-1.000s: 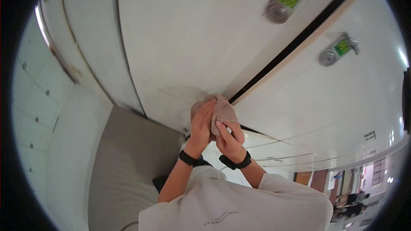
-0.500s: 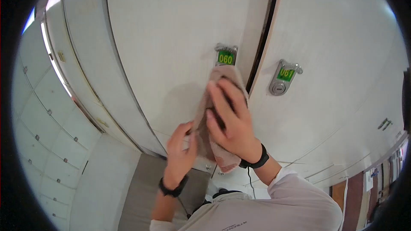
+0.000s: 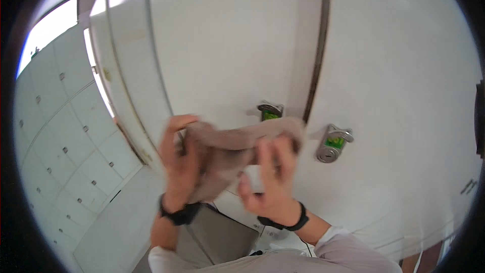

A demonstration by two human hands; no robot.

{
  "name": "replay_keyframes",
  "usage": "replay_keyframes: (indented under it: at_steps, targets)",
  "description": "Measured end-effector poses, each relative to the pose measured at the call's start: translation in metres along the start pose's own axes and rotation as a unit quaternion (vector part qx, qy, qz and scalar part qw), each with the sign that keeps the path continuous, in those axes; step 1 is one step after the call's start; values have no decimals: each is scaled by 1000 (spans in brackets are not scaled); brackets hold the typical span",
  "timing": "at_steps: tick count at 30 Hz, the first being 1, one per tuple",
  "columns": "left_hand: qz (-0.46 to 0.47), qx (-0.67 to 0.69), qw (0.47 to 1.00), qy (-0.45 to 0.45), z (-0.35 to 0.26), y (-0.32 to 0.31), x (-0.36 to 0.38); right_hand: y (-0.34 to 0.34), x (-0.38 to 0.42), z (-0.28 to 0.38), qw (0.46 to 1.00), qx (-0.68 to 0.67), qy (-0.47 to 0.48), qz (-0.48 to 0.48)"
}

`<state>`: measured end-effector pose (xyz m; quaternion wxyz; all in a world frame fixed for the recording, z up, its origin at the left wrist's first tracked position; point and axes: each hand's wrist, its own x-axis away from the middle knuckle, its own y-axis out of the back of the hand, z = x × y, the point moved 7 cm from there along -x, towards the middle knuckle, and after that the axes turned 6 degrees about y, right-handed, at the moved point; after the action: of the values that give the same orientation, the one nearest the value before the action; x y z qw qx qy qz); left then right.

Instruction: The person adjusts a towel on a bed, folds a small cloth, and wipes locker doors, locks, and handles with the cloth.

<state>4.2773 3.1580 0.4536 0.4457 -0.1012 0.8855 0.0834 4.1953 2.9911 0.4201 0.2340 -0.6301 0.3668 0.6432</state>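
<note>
A brownish-pink cloth (image 3: 227, 139) is stretched between my two hands in front of a white locker door, blurred by motion. My left hand (image 3: 179, 167) grips its left end, with part of the cloth hanging below. At the right end, my right hand (image 3: 275, 182) holds the cloth with bent fingers. Just above the cloth is a metal lock with a green label (image 3: 271, 111), its lower part hidden. To the right of my right hand, another lock with a green label (image 3: 333, 144) sits on the neighbouring door.
Rows of small white lockers (image 3: 65, 146) line the left side. A dark gap (image 3: 318, 55) runs between the two near doors. Low down in the middle is a grey padded surface (image 3: 225, 232). A bright window (image 3: 53, 28) shows at the upper left.
The cloth has come off the lower part of the left lock and is now spread sideways between both hands. My left hand has moved up and left. The view has tilted up.
</note>
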Motion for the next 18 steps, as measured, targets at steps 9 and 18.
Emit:
replay_keyframes:
  at_steps: [9, 18]
  targets:
    - [89, 4, 974, -211, -24, -126, 13, 19, 17, -31, 998, 27, -49, 32]
    - [127, -31, 978, -164, -37, -122, 11, 27, 29, -36, 994, 14, -106, 37]
